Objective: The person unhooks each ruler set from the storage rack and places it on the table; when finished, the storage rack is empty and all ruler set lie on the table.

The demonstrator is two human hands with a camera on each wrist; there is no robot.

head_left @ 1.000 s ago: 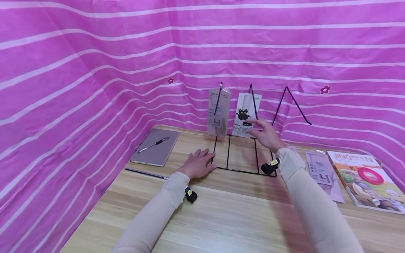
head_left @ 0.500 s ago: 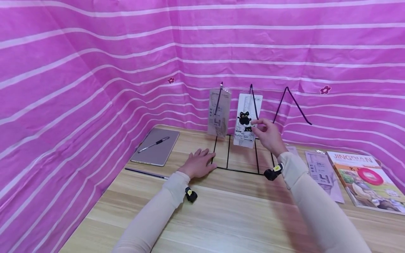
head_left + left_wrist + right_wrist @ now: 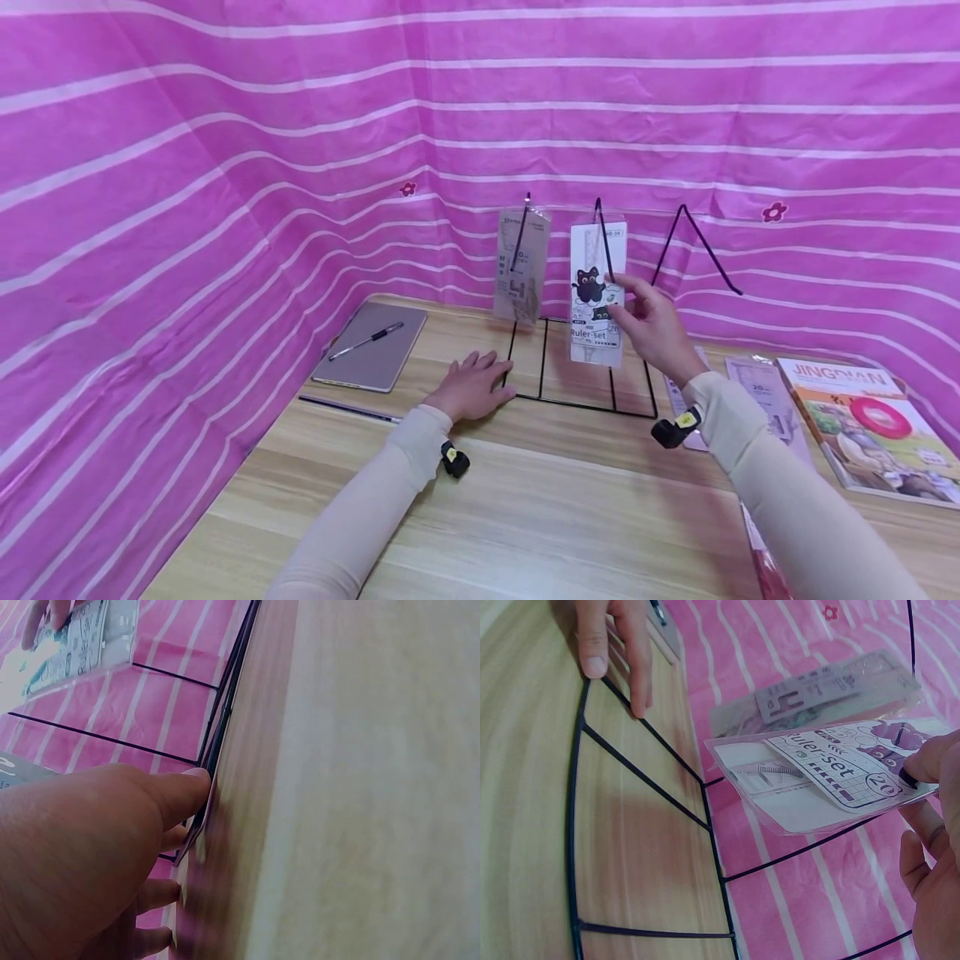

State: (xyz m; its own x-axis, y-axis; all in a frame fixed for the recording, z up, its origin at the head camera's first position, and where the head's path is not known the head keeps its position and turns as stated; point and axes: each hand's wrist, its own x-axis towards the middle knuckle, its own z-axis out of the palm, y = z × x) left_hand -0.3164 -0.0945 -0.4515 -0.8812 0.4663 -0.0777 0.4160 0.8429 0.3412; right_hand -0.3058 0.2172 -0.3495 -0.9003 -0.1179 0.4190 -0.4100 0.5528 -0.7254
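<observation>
A clear packet with a ruler set point(image 3: 583, 250), printed with black cats, hangs upright at the middle hook of a black wire rack point(image 3: 585, 406). My right hand point(image 3: 663, 337) pinches its right side between thumb and fingers, near the hook's tip. In the right wrist view the packet point(image 3: 780, 787) faces the camera, its lower end apart from the rack's base. My left hand point(image 3: 471, 390) rests with spread fingers on the front left corner of the base. On the left hook hangs a greyish ruler packet point(image 3: 532, 275); the right hook has nothing on it.
A grey notebook point(image 3: 360, 367) with a pen point(image 3: 367, 341) on it lies to the left. Before it is a thin dark stick point(image 3: 348, 409). At right are more ruler packets point(image 3: 757, 387) and a magazine point(image 3: 840, 379) bearing a pink ring point(image 3: 879, 417).
My right hand has drawn the cat-printed ruler set forward and slightly right along the middle hook, toward me. My left hand stays on the rack's corner.
</observation>
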